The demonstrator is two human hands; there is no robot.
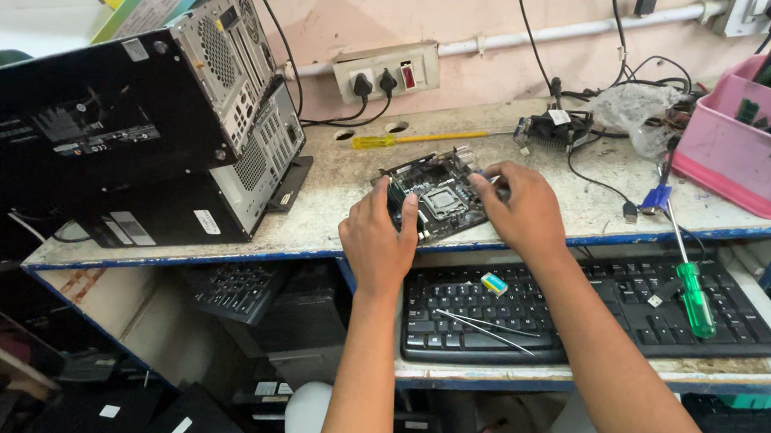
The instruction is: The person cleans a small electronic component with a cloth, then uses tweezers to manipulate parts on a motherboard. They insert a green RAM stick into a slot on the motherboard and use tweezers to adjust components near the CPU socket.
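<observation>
A small dark motherboard (439, 194) with a square processor socket lies on the worn workbench (346, 211). My left hand (378, 241) grips its near left edge, fingers curled over the board. My right hand (527, 208) holds its right edge, thumb and fingers pressed on the side. Both forearms reach up from the bottom of the view.
A black computer case (125, 140) lies on its side at the left. A yellow screwdriver (417, 138) lies behind the board. A black keyboard (584, 305) on the lower shelf carries a green-handled screwdriver (694, 295), tweezers (490, 329) and a small eraser-like block (494, 283). A pink bin (762, 149) of parts stands at the right.
</observation>
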